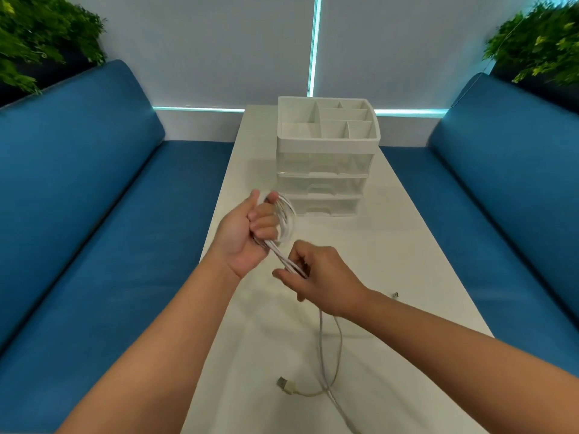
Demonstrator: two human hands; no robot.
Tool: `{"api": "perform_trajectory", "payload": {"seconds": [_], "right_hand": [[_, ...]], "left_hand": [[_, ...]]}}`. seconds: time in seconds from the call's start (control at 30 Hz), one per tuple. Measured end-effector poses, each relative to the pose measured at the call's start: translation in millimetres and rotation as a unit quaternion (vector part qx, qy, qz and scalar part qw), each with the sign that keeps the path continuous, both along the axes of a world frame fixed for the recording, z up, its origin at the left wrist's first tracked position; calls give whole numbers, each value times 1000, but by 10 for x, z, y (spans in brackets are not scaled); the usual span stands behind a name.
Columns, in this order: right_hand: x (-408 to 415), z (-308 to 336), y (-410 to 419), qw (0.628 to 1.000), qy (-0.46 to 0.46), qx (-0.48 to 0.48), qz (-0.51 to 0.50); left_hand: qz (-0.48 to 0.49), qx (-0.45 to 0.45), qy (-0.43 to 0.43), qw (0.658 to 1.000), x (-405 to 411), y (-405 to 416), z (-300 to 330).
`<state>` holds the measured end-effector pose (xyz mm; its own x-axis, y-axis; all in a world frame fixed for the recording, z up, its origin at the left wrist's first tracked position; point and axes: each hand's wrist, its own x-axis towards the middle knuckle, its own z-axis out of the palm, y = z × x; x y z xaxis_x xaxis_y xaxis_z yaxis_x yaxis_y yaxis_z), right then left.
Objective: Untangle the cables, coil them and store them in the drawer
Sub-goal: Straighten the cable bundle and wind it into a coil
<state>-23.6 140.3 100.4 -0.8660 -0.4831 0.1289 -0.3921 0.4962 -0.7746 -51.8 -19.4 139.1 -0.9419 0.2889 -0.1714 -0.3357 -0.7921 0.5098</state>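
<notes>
Loose white cable (329, 355) lies on the white table (407, 277), nearest of all, ending in a plug (285, 385). Above it, the right hand (316, 275) pinches the strands. The left hand (247, 233) grips the coiled loops (286, 220). Behind stands the drawer box (326, 158), drawers closed.

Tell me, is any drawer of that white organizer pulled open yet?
No, all three drawers of the white organizer sit pushed in, flush with its front.

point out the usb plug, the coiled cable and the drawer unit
usb plug (284, 385), head view, on its metal end
coiled cable (287, 220), head view, on its loops
drawer unit (326, 166), head view, on its top drawer front
</notes>
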Motion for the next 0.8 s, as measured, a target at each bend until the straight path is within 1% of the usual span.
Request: {"api": "perform_trajectory", "payload": {"seconds": [0.03, 0.07, 0.13, 0.2, 0.33, 0.4, 0.5, 0.6, 0.73, 0.8], "right_hand": [[8, -51, 17, 999, -32, 26, 20], [12, -109, 36, 996, -73, 34, 38], [-18, -179, 91, 987, -148, 19, 64], [-88, -144, 156, 980, -180, 18, 80], [-256, 3, 317, 956, -267, -65, 97], [-346, 62, 383, 946, -292, -70, 121], [-471, 134, 446, 949, -279, -14, 145], [-560, 156, 500, 948, -269, 64, 156], [-621, 149, 424, 948, -209, 202, 130], [-663, 148, 355, 959, -154, 224, 84]], "left_hand": [[4, -1, 11, 1000, -23, -53, 36], [2, -11, 23, 1000, -34, -97, 79], [-14, -48, 38, 998, -26, -146, 151], [-29, -68, 41, 996, -2, -156, 171], [-41, -85, 46, 994, 19, -203, 182], [-45, -92, 43, 994, 24, -229, 188], [-58, -107, 48, 991, 32, -240, 199], [-86, -148, 62, 983, 41, -248, 213], [-126, -251, 86, 956, 92, -180, 195], [-136, -312, 104, 935, 126, -120, 181]]}}
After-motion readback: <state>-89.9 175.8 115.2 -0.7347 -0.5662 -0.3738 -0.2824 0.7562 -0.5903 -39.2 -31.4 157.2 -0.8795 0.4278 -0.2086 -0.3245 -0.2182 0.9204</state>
